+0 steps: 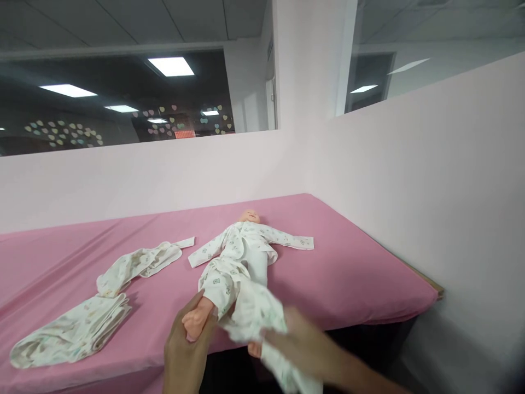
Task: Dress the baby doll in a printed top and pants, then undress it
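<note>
A baby doll (249, 216) lies on its back on a pink-covered table, dressed in a white patterned top (241, 235) with its sleeves spread. White patterned pants (219, 279) cover one of its legs, and that foot (197, 319) sticks out of the cuff. My left hand (188, 339) is wrapped round this foot and ankle. My right hand (297, 345), blurred by motion, grips the loose leg of the pants near the table's front edge. The doll's other foot (255, 349) shows beside the bunched cloth.
Left of the doll, a crumpled patterned cloth (139, 265) and a folded patterned cloth (74, 331) lie on the pink table cover (324, 273). A white wall (164, 180) with windows stands behind, and another wall (443, 175) on the right.
</note>
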